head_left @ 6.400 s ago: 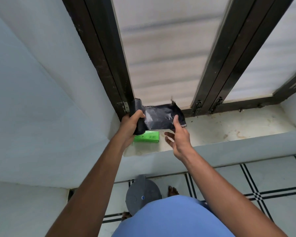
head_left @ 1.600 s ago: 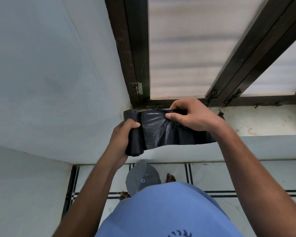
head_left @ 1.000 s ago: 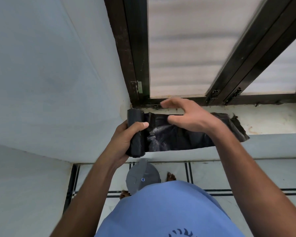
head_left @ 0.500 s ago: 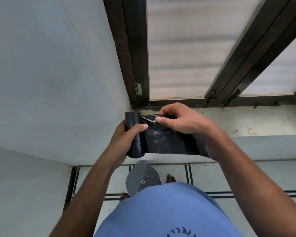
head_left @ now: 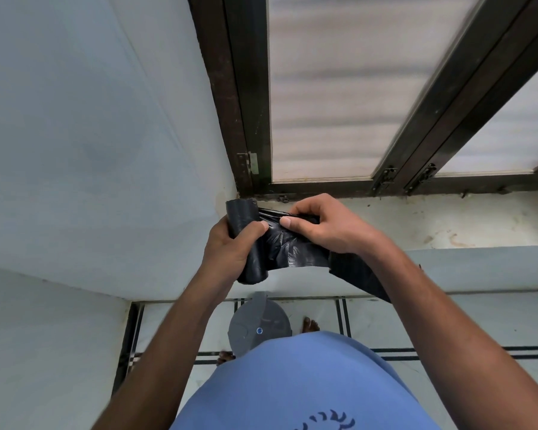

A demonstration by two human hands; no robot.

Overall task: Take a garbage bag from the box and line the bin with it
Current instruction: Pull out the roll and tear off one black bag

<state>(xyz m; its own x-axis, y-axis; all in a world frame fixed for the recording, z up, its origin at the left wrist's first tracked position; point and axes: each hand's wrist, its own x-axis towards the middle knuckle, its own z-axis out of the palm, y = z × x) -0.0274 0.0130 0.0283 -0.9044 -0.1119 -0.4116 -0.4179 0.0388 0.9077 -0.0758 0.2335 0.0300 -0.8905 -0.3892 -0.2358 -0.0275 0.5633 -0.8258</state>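
Since the frame half a second earlier, the right hand (head_left: 326,226) has been shifted slightly toward the roll, its thumb now set close to the left thumb, and more loose film is seen trailing below the right wrist. No legible writing or brand is observed on the black garbage bag roll (head_left: 247,243); only a partial dark motif is visible on the blue shirt (head_left: 292,386). The roll is held upright above the window ledge (head_left: 448,221), clenched in the left hand (head_left: 230,246), with the thumb pressed across its front. The unrolled garbage bag (head_left: 292,251) is pinched between right thumb and curled fingers. Both forearms are extended forward. A grey bin (head_left: 258,327) stands on the tiled floor (head_left: 448,324) below, beside bare toes.
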